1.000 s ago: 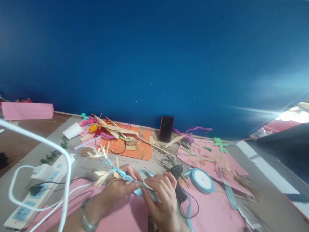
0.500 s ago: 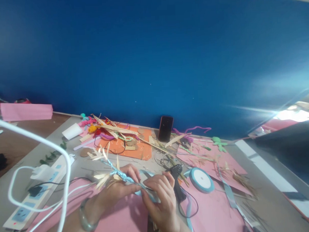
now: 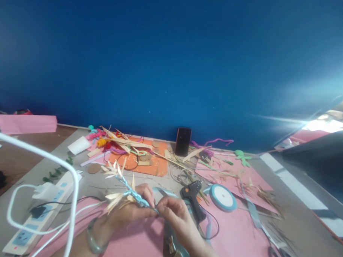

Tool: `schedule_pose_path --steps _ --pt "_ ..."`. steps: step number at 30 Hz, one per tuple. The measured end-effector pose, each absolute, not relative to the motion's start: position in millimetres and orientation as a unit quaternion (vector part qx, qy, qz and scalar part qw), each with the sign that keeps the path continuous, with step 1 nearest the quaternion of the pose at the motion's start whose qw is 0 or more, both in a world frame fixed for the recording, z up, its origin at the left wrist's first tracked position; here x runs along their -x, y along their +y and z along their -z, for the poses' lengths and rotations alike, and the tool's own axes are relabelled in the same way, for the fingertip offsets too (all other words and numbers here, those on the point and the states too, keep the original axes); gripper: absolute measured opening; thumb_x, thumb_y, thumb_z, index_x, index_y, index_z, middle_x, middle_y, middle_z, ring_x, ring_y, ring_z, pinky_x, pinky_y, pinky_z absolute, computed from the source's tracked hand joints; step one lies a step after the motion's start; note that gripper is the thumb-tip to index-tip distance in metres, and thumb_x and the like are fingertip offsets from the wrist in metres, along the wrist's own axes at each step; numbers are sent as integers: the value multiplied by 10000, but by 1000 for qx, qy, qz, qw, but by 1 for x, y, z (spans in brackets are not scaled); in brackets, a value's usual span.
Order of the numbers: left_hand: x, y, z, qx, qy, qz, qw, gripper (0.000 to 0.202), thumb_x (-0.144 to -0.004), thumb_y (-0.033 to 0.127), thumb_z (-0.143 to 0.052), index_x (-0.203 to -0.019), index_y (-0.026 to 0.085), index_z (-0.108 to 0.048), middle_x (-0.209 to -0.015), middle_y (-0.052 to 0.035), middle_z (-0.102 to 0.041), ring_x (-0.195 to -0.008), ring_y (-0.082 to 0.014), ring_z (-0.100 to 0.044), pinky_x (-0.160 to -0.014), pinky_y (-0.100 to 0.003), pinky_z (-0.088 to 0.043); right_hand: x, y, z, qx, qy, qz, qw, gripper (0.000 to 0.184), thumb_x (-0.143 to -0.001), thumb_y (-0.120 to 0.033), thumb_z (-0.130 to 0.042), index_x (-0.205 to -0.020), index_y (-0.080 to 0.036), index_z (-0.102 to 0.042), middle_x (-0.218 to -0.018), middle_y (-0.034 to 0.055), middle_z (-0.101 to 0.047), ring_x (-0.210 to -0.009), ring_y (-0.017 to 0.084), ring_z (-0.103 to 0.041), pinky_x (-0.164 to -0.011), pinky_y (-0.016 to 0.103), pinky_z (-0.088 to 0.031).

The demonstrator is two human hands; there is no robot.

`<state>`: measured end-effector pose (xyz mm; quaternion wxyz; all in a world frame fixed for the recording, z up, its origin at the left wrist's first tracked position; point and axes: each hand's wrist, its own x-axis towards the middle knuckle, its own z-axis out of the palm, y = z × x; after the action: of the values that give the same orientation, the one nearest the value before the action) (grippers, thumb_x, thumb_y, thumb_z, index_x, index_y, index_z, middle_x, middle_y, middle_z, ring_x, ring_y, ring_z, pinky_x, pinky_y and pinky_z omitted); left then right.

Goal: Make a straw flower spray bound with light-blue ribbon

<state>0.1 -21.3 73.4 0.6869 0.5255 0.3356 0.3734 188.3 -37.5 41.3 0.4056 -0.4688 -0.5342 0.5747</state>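
Observation:
My left hand (image 3: 135, 210) is closed around a stem wrapped in light blue ribbon (image 3: 137, 197). Pale dried husk petals (image 3: 115, 170) fan out from the stem's upper left end. At the stem's lower end my right hand (image 3: 177, 218) pinches, its thumb and fingertips close to my left fingertips; the bit between them looks like ribbon but is mostly hidden. A light blue ribbon strip (image 3: 159, 190) passes behind my right hand. Just right of that hand lies a black glue gun (image 3: 193, 199), and beyond it a ribbon spool (image 3: 223, 197) with a white centre.
A power strip (image 3: 36, 219) with plugs and a white cable (image 3: 75, 192) occupies the left. A phone (image 3: 183, 142) leans against the blue wall. Dried husks and pipe cleaners cover an orange sheet (image 3: 158, 166). Pink paper (image 3: 242, 231) lies at right, with scissors (image 3: 277, 253) at the lower edge.
My right hand has shifted slightly down, its fingers now gathered into a pinch at the stem's end. The glue gun shows more fully. My left hand keeps its hold.

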Motion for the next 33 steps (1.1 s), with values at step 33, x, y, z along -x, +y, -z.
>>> schedule_pose_path --steps 33 --pt "7 -18 -72 -686 408 -288 529 81 -832 275 -630 -810 242 -701 -835 -27 -667 -715 -175 -614 -655 -265 -490 -188 -37 -43 509 -667 -333 430 299 -943 -386 -504 -730 -215 -626 -722 32 -650 -751 207 -592 -732 324 -434"
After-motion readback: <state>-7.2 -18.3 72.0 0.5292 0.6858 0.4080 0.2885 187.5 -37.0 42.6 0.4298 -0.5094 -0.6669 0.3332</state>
